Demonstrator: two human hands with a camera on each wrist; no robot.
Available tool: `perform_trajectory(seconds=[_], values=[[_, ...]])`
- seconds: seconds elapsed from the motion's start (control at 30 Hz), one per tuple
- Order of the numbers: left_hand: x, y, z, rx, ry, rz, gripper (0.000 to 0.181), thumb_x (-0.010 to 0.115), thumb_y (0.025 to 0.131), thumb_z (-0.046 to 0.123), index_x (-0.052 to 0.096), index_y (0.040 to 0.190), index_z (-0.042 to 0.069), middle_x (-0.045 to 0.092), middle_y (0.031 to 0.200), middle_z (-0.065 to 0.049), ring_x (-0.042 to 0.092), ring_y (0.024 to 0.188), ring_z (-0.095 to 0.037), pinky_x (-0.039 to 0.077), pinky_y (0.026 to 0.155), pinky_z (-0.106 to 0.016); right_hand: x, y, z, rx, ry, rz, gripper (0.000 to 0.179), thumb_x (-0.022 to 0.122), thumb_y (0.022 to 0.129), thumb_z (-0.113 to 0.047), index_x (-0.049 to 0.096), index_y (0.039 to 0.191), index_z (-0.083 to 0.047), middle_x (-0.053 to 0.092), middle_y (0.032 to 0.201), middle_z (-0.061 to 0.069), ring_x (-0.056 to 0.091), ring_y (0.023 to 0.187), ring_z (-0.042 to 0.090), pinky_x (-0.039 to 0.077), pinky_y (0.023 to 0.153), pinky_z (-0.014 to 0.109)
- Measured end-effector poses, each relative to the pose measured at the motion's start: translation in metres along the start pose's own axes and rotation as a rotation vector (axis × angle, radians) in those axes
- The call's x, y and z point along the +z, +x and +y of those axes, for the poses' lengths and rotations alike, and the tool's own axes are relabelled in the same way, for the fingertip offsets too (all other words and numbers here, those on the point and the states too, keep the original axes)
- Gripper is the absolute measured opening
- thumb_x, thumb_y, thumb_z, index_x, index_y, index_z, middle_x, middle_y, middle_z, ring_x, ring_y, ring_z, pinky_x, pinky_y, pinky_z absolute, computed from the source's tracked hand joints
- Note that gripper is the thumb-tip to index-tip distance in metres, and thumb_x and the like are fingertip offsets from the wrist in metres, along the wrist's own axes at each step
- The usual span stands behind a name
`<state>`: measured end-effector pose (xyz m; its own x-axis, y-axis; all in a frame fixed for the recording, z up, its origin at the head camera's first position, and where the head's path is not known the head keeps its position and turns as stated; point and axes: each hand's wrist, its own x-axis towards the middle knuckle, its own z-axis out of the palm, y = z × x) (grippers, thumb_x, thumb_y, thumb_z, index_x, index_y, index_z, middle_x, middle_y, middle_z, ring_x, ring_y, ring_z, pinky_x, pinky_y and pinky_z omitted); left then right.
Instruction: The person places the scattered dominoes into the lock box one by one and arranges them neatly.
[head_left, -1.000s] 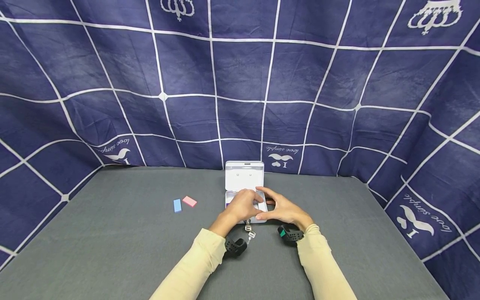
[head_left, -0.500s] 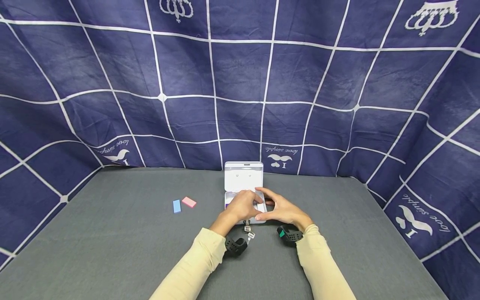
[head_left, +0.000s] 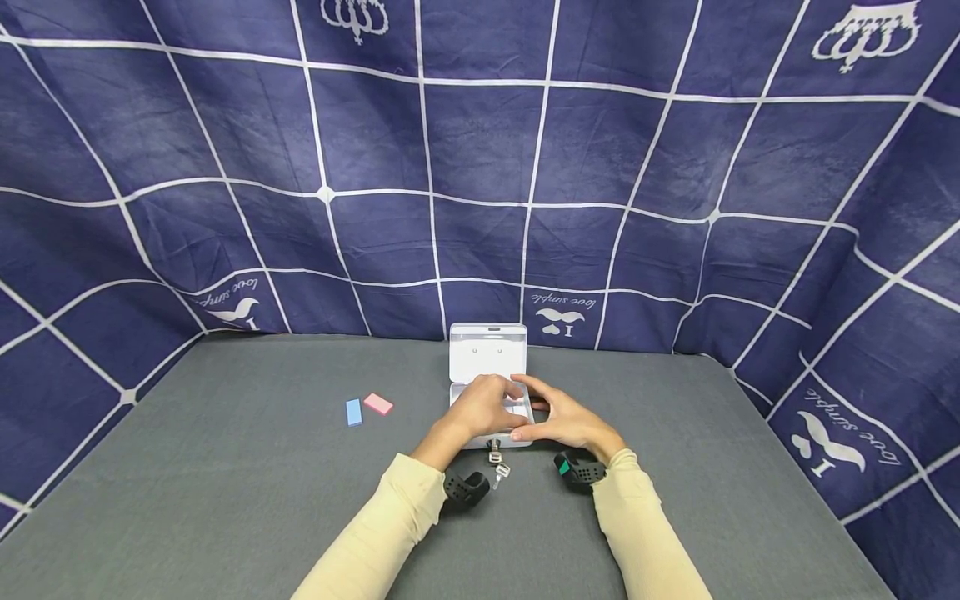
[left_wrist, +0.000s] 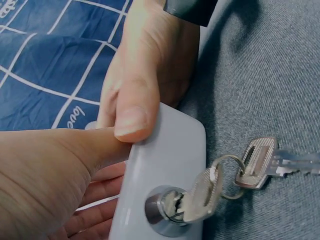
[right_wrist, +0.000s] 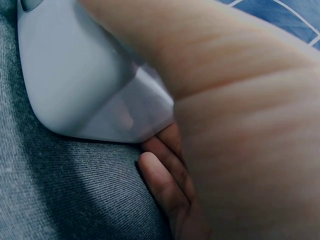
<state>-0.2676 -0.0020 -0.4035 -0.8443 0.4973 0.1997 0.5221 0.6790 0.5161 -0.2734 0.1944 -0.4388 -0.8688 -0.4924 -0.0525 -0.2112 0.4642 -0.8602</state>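
Note:
A small white metal cash box (head_left: 489, 353) stands on the table with its lid raised at the back. My left hand (head_left: 487, 407) reaches over its base from the left, fingers bent down into it; in the left wrist view its thumb meets the right thumb at the front rim. What the left fingers touch inside is hidden. My right hand (head_left: 566, 417) grips the right side of the box, thumb over the front corner and fingers along the side. A key (left_wrist: 202, 196) sits in the front lock, joined by a ring to a second key (left_wrist: 257, 162) lying on the table.
Left of the box, a blue block (head_left: 354, 412) and a pink block (head_left: 378, 404) lie on the grey tabletop (head_left: 262, 467). A navy curtain (head_left: 480, 167) with white grid lines hangs behind and at both sides.
My left hand has shifted slightly left and up over the box, and more of the front lock and inside shows. A purple patch at the box's left is now covered. My right hand stays put.

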Motion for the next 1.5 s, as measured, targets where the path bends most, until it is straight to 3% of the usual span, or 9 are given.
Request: perform_trajectory(seconds=[0.23,0.5,0.93,1.2,1.5], values=[[-0.006,-0.002,0.005,-0.01,-0.021,0.0,0.039,0.083,0.077,0.023,0.076,0.11,0.003,0.077,0.11,-0.007,0.07,0.107,-0.026,0.053,0.096,-0.038,0.0,0.001,0.004,-0.032,0.023,-0.002,0.093,0.085,0.079,-0.027,0.033,0.156,-0.024,0.042,0.157,0.007,0.049,0.137,0.035,0.044,0.109,0.044],[-0.014,-0.01,0.005,0.018,-0.026,0.024,0.037,0.082,0.08,0.023,0.075,0.11,0.003,0.077,0.107,-0.009,0.071,0.103,-0.026,0.054,0.093,-0.04,0.0,0.002,0.003,-0.015,0.003,0.001,0.092,0.085,0.08,-0.03,0.033,0.156,-0.027,0.04,0.159,0.005,0.048,0.138,0.034,0.043,0.11,0.046],[-0.033,-0.03,-0.007,-0.028,-0.082,0.08,0.037,0.081,0.082,0.024,0.074,0.112,0.003,0.076,0.108,-0.01,0.07,0.104,-0.028,0.054,0.091,-0.044,0.0,0.0,0.0,0.026,-0.018,0.008,0.09,0.085,0.079,-0.035,0.035,0.154,-0.034,0.038,0.159,0.005,0.047,0.138,0.035,0.043,0.109,0.049],[-0.042,-0.038,-0.013,-0.073,-0.094,0.069,0.038,0.081,0.083,0.025,0.073,0.114,0.004,0.075,0.111,-0.009,0.069,0.107,-0.027,0.055,0.092,-0.045,0.0,0.0,-0.001,0.048,-0.03,0.018,0.091,0.087,0.077,-0.036,0.037,0.152,-0.037,0.039,0.158,0.003,0.048,0.137,0.034,0.043,0.109,0.048],[-0.048,-0.044,-0.02,-0.079,-0.091,0.092,0.04,0.08,0.083,0.025,0.072,0.116,0.004,0.075,0.11,-0.01,0.069,0.106,-0.028,0.054,0.093,-0.046,0.0,0.001,0.0,0.02,-0.041,0.01,0.091,0.085,0.079,-0.037,0.034,0.154,-0.033,0.039,0.158,0.006,0.049,0.136,0.035,0.042,0.11,0.049]])
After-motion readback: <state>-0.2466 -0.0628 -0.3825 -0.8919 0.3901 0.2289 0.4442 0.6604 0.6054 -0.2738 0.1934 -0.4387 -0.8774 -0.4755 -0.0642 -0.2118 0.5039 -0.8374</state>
